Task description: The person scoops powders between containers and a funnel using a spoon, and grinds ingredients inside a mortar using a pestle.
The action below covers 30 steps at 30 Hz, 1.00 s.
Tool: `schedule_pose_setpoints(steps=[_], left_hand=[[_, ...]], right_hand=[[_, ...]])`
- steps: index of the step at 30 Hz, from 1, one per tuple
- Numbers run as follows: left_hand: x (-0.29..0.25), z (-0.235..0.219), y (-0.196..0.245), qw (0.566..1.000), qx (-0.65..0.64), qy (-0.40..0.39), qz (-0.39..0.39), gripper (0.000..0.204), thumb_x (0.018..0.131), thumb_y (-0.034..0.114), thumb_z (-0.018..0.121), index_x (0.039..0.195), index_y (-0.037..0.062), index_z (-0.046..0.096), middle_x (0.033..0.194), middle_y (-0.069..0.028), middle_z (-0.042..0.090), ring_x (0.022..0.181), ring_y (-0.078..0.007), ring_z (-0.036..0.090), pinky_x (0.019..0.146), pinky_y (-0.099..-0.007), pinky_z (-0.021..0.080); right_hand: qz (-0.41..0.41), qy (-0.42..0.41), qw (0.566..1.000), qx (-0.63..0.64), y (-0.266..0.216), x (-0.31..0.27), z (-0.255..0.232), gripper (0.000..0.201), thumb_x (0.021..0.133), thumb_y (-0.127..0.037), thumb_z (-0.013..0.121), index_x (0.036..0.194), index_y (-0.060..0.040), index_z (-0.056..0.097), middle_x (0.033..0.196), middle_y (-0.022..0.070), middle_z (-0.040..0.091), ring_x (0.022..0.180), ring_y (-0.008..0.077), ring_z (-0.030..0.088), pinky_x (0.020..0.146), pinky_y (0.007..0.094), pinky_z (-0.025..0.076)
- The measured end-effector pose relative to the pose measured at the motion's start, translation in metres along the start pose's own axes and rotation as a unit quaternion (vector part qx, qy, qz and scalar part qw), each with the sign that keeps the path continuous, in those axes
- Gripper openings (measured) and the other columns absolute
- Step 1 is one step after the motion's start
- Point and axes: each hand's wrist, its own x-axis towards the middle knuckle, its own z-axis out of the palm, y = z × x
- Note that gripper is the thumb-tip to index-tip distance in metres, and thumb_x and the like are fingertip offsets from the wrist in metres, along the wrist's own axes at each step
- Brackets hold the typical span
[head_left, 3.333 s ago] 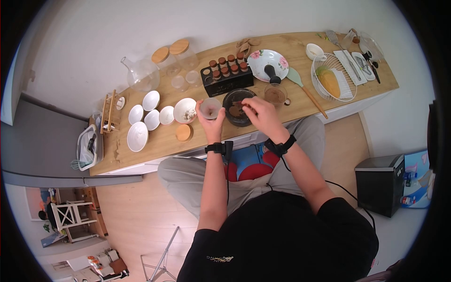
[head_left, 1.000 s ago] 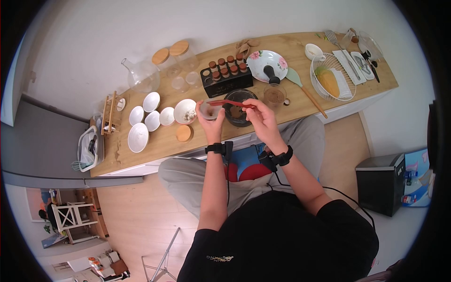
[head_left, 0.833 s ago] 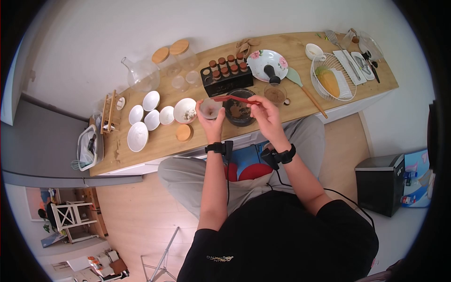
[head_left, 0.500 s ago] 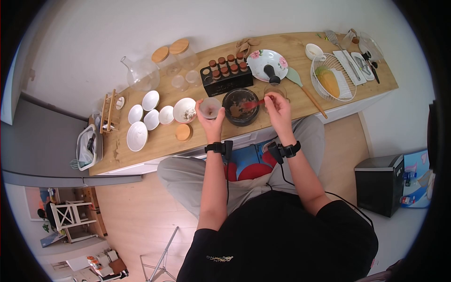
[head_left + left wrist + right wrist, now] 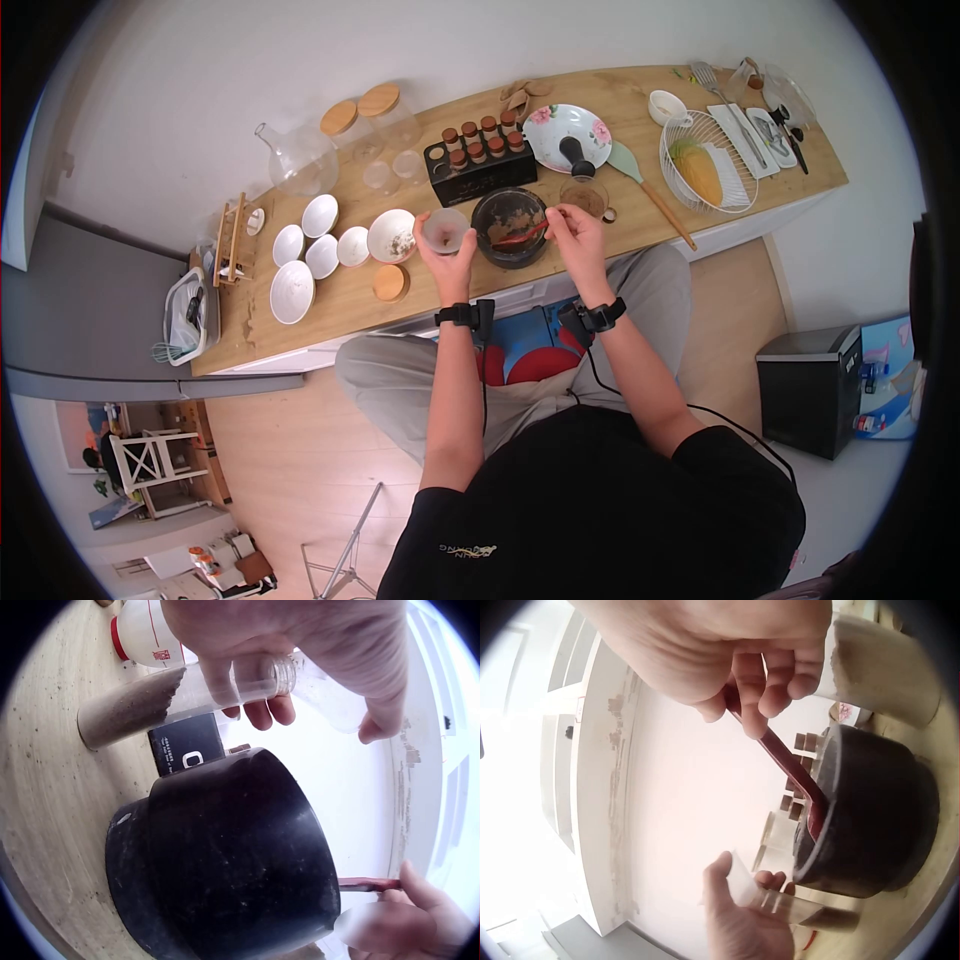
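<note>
My left hand (image 5: 450, 265) grips the neck of a tall clear glass bottle (image 5: 142, 705) partly filled with brown powder. A translucent whitish funnel (image 5: 442, 232) stands in the bottle's mouth, a few reddish-brown specks inside it. Just to its right is a black mortar-like pot (image 5: 225, 855) with brown powder in it. My right hand (image 5: 582, 240) pinches the handle of a dark red spoon (image 5: 787, 761) between thumb and fingers. The spoon slants over the pot's rim, its bowl end down inside, partly hidden in the right wrist view by the wall.
Left of the hands stand several white bowls (image 5: 293, 292) and a round wooden lid (image 5: 391, 283). Behind the pot sit a black rack (image 5: 485, 182) of capped vials and a flowered plate (image 5: 545, 150). A glass cup of brown powder (image 5: 590, 196) is close right, then a spatula (image 5: 655, 195).
The spoon appeared over the funnel about a second ago, then my right hand drew it back right and lowered its bowl end into the pot. My left hand stays put with the bottle.
</note>
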Motion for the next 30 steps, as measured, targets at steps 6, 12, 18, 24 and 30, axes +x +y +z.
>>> schedule_pose_setpoints(steps=[6, 12, 18, 24, 30], left_hand=[[0.000, -0.002, -0.004, 1.000, 0.003, -0.006, -0.002, 0.071, 0.074, 0.004, 0.076, 0.133, 0.0083, 0.038, 0.116, -0.0082, 0.046, 0.098, -0.0202, 0.054, 0.086, -0.0336, 0.045], [0.001, -0.002, -0.004, 1.000, 0.001, -0.004, 0.001, 0.071, 0.074, 0.004, 0.076, 0.133, 0.0080, 0.038, 0.116, -0.0089, 0.046, 0.098, -0.0206, 0.054, 0.086, -0.0338, 0.045], [0.000, 0.000, 0.004, 1.000, -0.002, -0.001, -0.011, 0.070, 0.073, 0.004, 0.076, 0.133, 0.0075, 0.038, 0.116, -0.0091, 0.046, 0.098, -0.0206, 0.054, 0.086, -0.0342, 0.046], [0.000, 0.001, 0.003, 1.000, -0.003, 0.002, -0.003, 0.071, 0.073, 0.003, 0.076, 0.133, 0.0071, 0.039, 0.115, -0.0089, 0.047, 0.098, -0.0204, 0.054, 0.087, -0.0343, 0.046], [0.001, -0.002, -0.003, 1.000, -0.009, -0.003, -0.007, 0.071, 0.074, 0.003, 0.076, 0.133, 0.0072, 0.038, 0.113, -0.0092, 0.048, 0.098, -0.0204, 0.054, 0.086, -0.0335, 0.046]], right_hand=[[-0.057, 0.063, 0.996, -0.015, 0.007, 0.001, 0.004, 0.020, 0.093, -0.017, 0.065, 0.095, 0.0030, 0.065, 0.068, -0.0004, 0.060, 0.061, 0.0038, 0.052, 0.055, 0.0196, 0.039], [-0.091, 0.013, 0.987, -0.130, -0.014, -0.002, -0.002, 0.019, 0.093, -0.016, 0.066, 0.093, 0.0033, 0.065, 0.068, -0.0006, 0.060, 0.061, 0.0040, 0.050, 0.053, 0.0211, 0.039], [-0.066, 0.026, 0.995, -0.068, 0.006, -0.006, 0.001, 0.020, 0.095, -0.017, 0.063, 0.095, 0.0029, 0.065, 0.072, -0.0001, 0.061, 0.064, 0.0043, 0.053, 0.055, 0.0207, 0.040], [0.030, 0.037, 0.999, 0.013, 0.034, -0.012, -0.013, 0.020, 0.098, -0.017, 0.058, 0.107, 0.0005, 0.062, 0.079, 0.0009, 0.063, 0.068, 0.0040, 0.054, 0.060, 0.0197, 0.042], [0.051, 0.030, 0.997, 0.045, 0.033, -0.018, -0.013, 0.018, 0.098, -0.016, 0.057, 0.108, -0.0015, 0.062, 0.084, 0.0012, 0.064, 0.068, 0.0041, 0.053, 0.059, 0.0194, 0.042]])
